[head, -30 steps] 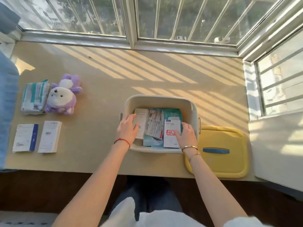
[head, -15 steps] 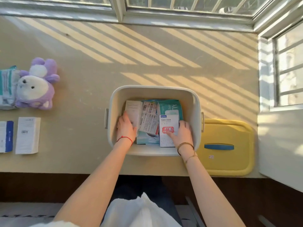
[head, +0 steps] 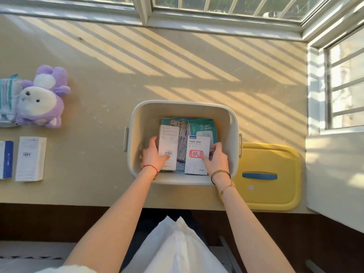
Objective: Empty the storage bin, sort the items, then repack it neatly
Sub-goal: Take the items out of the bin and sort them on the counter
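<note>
So, far left on the table (head: 102, 75) lies a wipes pack (head: 6, 101), cut off by the frame edge, with the purple plush toy (head: 42, 99) touching it; nearer me sit a blue-edged box (head: 6, 159) and a white box (head: 30, 159), side by side, long axes running away from me. In the middle stands the storage bin (head: 136, 125), its long axis across the table, handles left and right. My left hand (head: 153, 154) curls round a white barcode box (head: 169, 146) inside it, thumb on its face; that box points away from me. Between the boxes lie leaflets (head: 182, 142), and a teal wipes packet (head: 202, 128) behind. My right hand (head: 215, 158) pinches the KOVOL box (head: 197, 154), also lengthwise away from me. Right of the bin, touching it, lies the yellow lid (head: 269, 174), blue handle crosswise
</note>
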Demonstrator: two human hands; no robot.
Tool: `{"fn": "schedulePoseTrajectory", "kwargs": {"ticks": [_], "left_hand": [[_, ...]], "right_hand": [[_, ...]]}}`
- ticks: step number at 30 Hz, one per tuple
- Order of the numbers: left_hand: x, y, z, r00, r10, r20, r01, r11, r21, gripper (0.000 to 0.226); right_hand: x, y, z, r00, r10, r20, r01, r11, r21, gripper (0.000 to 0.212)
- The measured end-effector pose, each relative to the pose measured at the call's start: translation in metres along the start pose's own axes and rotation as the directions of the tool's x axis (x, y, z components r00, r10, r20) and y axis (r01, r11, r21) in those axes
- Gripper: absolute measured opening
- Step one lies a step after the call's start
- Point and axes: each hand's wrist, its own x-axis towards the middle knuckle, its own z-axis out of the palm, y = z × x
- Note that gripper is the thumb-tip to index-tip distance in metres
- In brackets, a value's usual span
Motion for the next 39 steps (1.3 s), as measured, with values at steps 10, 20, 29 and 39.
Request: {"fn": "schedulePoseTrajectory", "kwargs": {"ticks": [10,20,29,39], "left_hand": [[-0.006,-0.006,-0.02,0.996,0.079,-0.049,-0.086,0.986,-0.143,0.083],[-0.048,0.003,-0.062,0.973,0.212,-0.094,-0.232,0.908,-0.348,0.077],[-0.119,-0.028,-0.142,0.957,0.209,-0.199,-0.279,0.85,-0.447,0.076],[-0.178,-0.113,-0.218,0.945,0.043,-0.324,-0.237,0.774,-0.588,0.072]], "right_hand": [[0.004,-0.003,0.003,0.996,0.002,0.084,0.0,1.0,-0.028,0.06],[-0.03,-0.013,-0.025,0.978,-0.185,-0.095,0.197,0.969,0.146,0.046],[-0.104,-0.066,-0.025,0.952,-0.296,-0.074,0.302,0.878,0.373,0.044],[-0.165,-0.143,0.023,0.918,-0.385,0.096,0.295,0.823,0.486,0.047]]}}
